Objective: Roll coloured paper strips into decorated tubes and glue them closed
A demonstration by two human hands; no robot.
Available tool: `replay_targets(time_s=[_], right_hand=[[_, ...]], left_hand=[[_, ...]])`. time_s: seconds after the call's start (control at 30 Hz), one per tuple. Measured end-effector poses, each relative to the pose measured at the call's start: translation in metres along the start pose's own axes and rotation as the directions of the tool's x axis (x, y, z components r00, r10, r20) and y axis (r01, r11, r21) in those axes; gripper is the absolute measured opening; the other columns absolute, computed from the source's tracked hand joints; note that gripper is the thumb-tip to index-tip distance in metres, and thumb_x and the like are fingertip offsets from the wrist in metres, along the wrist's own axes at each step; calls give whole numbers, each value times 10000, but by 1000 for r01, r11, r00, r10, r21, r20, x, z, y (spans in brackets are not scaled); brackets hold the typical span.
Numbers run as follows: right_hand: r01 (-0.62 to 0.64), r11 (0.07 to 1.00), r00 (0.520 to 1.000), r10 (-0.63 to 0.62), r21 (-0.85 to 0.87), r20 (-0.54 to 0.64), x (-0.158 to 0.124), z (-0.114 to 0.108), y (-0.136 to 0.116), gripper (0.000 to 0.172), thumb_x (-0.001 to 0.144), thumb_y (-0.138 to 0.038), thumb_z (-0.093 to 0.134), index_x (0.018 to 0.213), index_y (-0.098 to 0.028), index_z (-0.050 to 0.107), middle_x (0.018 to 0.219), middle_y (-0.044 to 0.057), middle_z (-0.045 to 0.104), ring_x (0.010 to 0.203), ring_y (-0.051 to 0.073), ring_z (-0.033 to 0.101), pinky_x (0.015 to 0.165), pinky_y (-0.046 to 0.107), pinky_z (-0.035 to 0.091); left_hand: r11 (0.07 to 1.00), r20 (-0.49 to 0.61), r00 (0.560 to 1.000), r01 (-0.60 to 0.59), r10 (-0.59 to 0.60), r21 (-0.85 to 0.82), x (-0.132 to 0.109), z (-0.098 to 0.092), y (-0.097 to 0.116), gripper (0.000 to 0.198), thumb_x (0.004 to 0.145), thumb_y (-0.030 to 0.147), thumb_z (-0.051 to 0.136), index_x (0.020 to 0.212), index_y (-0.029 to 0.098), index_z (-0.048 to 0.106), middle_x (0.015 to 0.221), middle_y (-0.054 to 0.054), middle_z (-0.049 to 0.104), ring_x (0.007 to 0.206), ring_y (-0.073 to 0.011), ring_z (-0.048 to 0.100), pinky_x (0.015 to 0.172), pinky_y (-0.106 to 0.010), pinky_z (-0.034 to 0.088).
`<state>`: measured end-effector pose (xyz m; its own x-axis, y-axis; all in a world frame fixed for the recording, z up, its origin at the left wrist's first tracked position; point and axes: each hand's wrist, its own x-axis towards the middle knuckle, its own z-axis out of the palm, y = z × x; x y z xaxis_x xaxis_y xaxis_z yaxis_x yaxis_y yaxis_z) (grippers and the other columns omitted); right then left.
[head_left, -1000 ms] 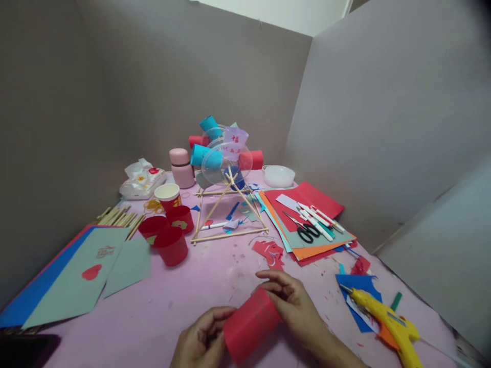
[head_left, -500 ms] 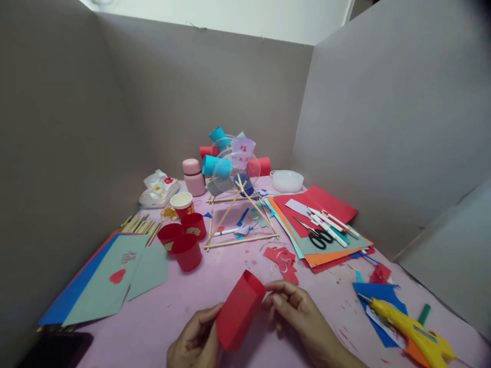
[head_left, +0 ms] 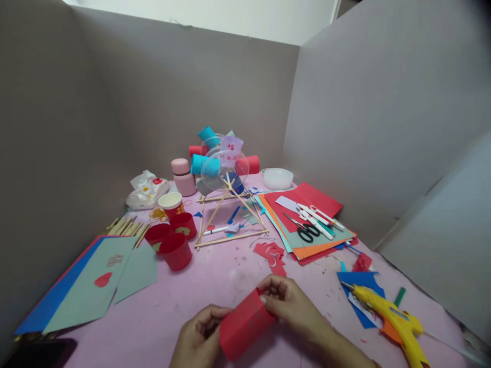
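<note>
A red paper tube (head_left: 245,327) lies tilted between my hands, low over the front of the table. My left hand (head_left: 201,335) grips its lower left end, fingers closed against the paper. At the upper right end, my right hand (head_left: 286,306) pinches the rim between thumb and fingers. Faint marks run across the tube's side. Beyond my hands lie red paper scraps (head_left: 271,256). Several short red paper rings (head_left: 175,251) stand to the left, close to a red and white paper cup (head_left: 171,204).
A stick frame (head_left: 232,237) bearing a wheel of coloured tubes (head_left: 224,163) stands at the back. Scissors (head_left: 307,232) and pens lie on stacked coloured paper (head_left: 326,245) at right. A yellow glue gun (head_left: 387,312) rests front right, grey paper sheets (head_left: 92,286) at left.
My right hand has closed on the tube's upper end, where before it was just beside it. The tube has tilted further toward the right. The whole view has shifted slightly.
</note>
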<state>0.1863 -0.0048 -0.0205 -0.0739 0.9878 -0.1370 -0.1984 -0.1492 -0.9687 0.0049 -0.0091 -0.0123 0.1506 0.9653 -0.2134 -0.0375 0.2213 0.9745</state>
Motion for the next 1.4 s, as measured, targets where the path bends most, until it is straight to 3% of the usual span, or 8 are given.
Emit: replay_targets(time_s=[0.13, 0.77, 0.87, 1.0, 1.1, 1.2, 1.3, 1.4], right_hand=[[-38, 999, 999, 38, -17, 4, 2, -2, 6, 196, 646, -245, 693, 561, -146, 547, 471, -66, 488, 448, 65, 387, 463, 197, 260], [-229, 971, 973, 227, 67, 36, -2, 6, 10, 285, 627, -365, 748, 615, -127, 591, 430, -39, 559, 352, 64, 459, 388, 172, 338], [-152, 983, 988, 151, 102, 23, -2, 4, 13, 303, 661, -394, 739, 759, -139, 608, 468, -60, 540, 372, 61, 448, 397, 169, 333], [82, 988, 995, -89, 129, 53, -5, -1, 11, 406, 710, -493, 684, 980, -195, 624, 677, -18, 589, 516, 85, 485, 482, 197, 360], [200, 980, 966, -196, -2, 169, -9, -1, 5, 396, 634, -468, 754, 935, -221, 681, 781, 13, 604, 637, 130, 513, 566, 238, 383], [288, 931, 946, -239, -227, 220, -11, 1, 1, 211, 713, -400, 704, 720, -189, 706, 680, 14, 581, 637, 150, 508, 599, 266, 374], [239, 939, 969, -214, -248, 124, -10, 3, 5, 308, 753, -416, 651, 573, -167, 638, 571, -6, 528, 556, 131, 460, 540, 254, 345], [100, 984, 995, -102, -146, -3, -8, 2, 16, 336, 747, -445, 652, 571, -164, 600, 529, -14, 533, 515, 118, 451, 509, 237, 346]], left_hand=[[996, 76, 994, 82, -79, -35, 6, -1, -3, 24, 586, 152, 673, 606, 154, 660, 567, -4, 690, 560, -155, 594, 560, -229, 449], [959, 94, 967, 249, -238, -136, 13, -10, -25, 238, 579, 331, 737, 631, 144, 599, 459, 41, 546, 436, -92, 457, 466, -205, 320], [949, 129, 963, 259, -238, -182, 13, -7, -18, 246, 554, 324, 755, 619, 144, 600, 448, 53, 525, 421, -77, 419, 440, -192, 292], [914, 123, 947, 318, -296, -253, 5, -3, 4, 222, 539, 266, 771, 692, 152, 659, 504, 65, 550, 446, -54, 401, 446, -157, 307], [871, 84, 913, 405, -398, -277, -1, -3, 12, 258, 542, 275, 785, 754, 182, 671, 537, 65, 582, 441, -52, 441, 467, -148, 363], [850, 96, 895, 445, -436, -282, -3, -4, 8, 303, 562, 315, 798, 793, 181, 655, 609, 30, 638, 466, -58, 521, 481, -140, 392], [893, 125, 931, 366, -344, -261, -1, -6, -3, 338, 643, 393, 747, 858, 168, 613, 566, 24, 614, 441, -61, 510, 458, -143, 374], [983, -41, 995, 84, -92, -166, -3, -7, -8, 327, 733, 476, 641, 874, 192, 561, 547, 48, 545, 453, -89, 477, 453, -175, 376]])
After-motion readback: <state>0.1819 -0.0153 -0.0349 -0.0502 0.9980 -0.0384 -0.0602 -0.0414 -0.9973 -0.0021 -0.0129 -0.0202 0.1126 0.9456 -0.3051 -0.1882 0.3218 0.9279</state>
